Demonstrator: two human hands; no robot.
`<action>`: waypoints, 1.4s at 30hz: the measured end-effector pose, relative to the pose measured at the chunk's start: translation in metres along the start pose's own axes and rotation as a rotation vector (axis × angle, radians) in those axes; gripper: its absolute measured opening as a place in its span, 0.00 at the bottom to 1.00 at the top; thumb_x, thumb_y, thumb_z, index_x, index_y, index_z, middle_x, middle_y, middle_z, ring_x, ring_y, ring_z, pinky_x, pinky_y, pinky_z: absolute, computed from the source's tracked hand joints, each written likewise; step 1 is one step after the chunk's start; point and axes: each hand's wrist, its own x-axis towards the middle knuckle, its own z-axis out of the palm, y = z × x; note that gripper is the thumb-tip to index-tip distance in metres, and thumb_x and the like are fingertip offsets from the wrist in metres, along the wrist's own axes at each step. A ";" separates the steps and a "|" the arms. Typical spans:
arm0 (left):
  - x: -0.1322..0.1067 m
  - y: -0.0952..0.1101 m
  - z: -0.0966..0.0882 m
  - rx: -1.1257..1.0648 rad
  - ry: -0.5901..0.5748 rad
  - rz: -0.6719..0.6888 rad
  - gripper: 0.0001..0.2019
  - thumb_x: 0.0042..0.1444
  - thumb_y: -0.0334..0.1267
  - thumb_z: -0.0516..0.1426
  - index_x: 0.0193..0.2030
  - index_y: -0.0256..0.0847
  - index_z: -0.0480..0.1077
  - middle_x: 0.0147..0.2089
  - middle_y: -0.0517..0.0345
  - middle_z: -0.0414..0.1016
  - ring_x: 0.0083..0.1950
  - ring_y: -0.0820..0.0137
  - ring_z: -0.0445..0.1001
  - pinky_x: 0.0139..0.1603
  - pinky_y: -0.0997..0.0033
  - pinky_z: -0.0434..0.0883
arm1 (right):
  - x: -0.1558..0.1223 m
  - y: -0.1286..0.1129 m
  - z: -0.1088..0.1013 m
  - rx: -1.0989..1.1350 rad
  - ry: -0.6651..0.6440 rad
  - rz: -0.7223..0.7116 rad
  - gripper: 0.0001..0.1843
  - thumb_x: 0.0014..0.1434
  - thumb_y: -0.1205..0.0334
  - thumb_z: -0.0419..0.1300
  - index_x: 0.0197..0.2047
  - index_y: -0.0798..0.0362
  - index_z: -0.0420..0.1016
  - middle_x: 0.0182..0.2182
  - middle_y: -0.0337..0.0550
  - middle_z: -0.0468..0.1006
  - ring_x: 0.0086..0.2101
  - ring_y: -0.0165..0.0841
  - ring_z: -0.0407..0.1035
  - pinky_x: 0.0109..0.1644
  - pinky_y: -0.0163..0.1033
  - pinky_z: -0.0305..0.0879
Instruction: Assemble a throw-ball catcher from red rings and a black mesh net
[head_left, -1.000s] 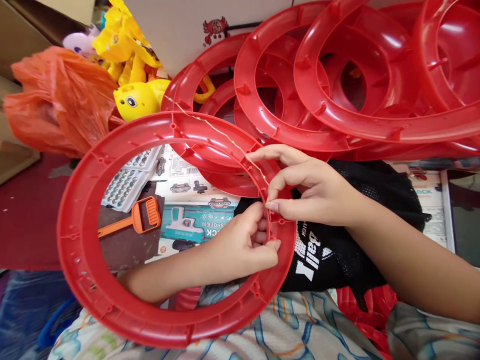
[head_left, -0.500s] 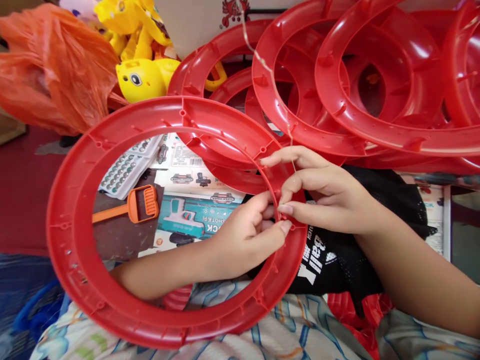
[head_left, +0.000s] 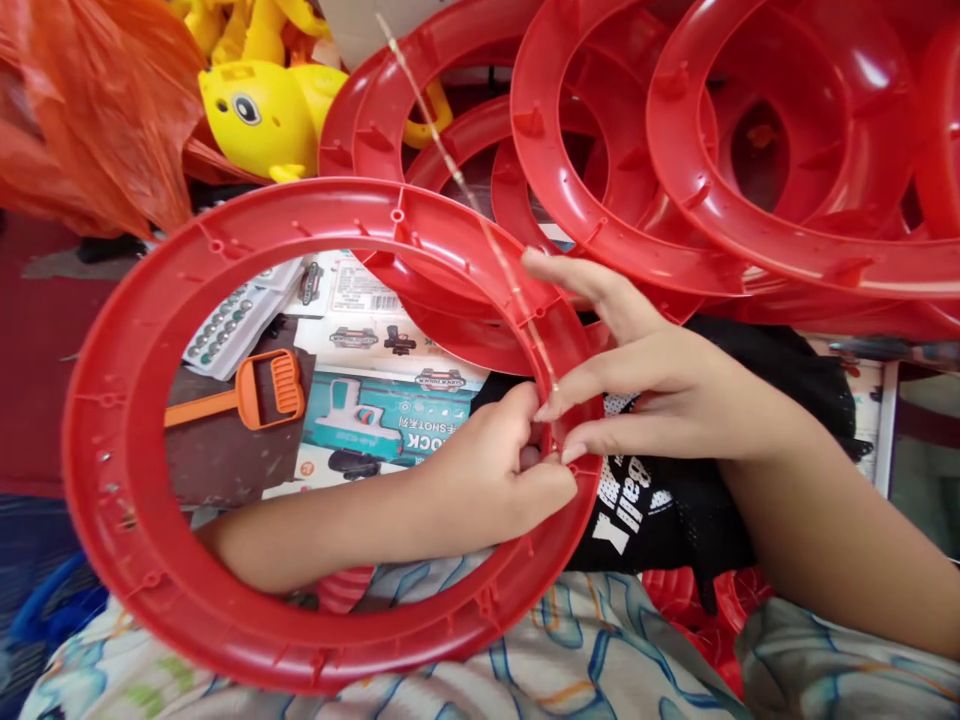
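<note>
A large red plastic ring is tilted over my lap, its ribbed, hollow side facing me. My left hand reaches through its opening and grips the right part of the rim, thumb on the near side. My right hand is at that same spot, thumb and a finger close together at the rim and the index finger raised. From these fingertips a thin pale strand runs up and to the left. Its lower end is hidden by the fingers. Small shiny bits lie in the ring's left channel.
More red rings are piled at the back right. A yellow toy and an orange plastic bag stand at the back left. Beyond the ring lie an orange plastic tool, a printed toy box and black cloth.
The strand, wavy and near vertical before, now runs straighter and leans left. My right index finger has lifted off the rim. The ring sits slightly further left in view.
</note>
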 end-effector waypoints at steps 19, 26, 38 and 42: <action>-0.003 0.006 -0.006 -0.185 -0.148 -0.054 0.10 0.56 0.32 0.56 0.42 0.41 0.58 0.34 0.65 0.64 0.29 0.80 0.61 0.27 0.80 0.61 | -0.003 -0.001 0.009 -0.353 0.058 -0.223 0.03 0.62 0.59 0.60 0.39 0.46 0.74 0.64 0.38 0.58 0.66 0.37 0.49 0.72 0.43 0.47; -0.004 0.005 -0.008 -0.198 -0.166 -0.054 0.10 0.57 0.32 0.56 0.44 0.40 0.58 0.36 0.63 0.67 0.32 0.79 0.67 0.29 0.79 0.64 | -0.004 -0.007 0.009 -0.469 0.038 -0.233 0.02 0.64 0.66 0.58 0.38 0.50 0.70 0.62 0.47 0.59 0.65 0.37 0.51 0.69 0.52 0.52; -0.008 0.007 -0.008 -0.240 -0.228 -0.003 0.13 0.59 0.34 0.55 0.50 0.40 0.58 0.36 0.63 0.65 0.32 0.78 0.64 0.31 0.77 0.64 | -0.004 -0.007 0.009 -0.281 0.116 -0.160 0.03 0.64 0.66 0.59 0.37 0.49 0.71 0.49 0.42 0.66 0.53 0.36 0.62 0.56 0.50 0.63; -0.006 0.005 -0.008 -0.240 -0.240 -0.015 0.13 0.60 0.34 0.56 0.50 0.39 0.58 0.38 0.62 0.66 0.34 0.79 0.66 0.32 0.78 0.66 | 0.002 -0.006 0.006 -0.067 0.124 -0.196 0.10 0.67 0.59 0.57 0.33 0.52 0.73 0.38 0.35 0.75 0.43 0.27 0.69 0.56 0.46 0.60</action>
